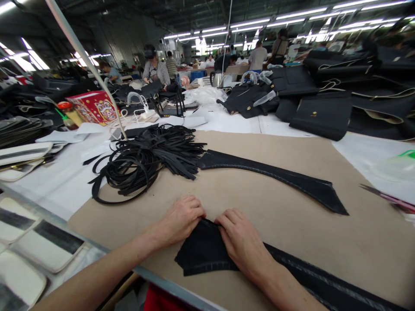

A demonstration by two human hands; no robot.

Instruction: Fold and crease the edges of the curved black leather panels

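Note:
My left hand (180, 218) and my right hand (241, 239) rest on a black leather piece (202, 252) lying on the tan board (356, 242) at the table's near edge. Both hands have their fingers curled and pressed onto the piece's upper edge, knuckles almost touching. A long stitched strip of the same piece (324, 280) runs away to the right under my right forearm. A second long, curved black leather piece (275, 177) lies farther out on the board, untouched.
A tangle of black straps (145, 162) lies left of centre. Stacks of black bags (324, 99) fill the back right. A red box (94, 106) and white sheets sit at the left, scissors (389, 199) at the right edge. Other people work in the background.

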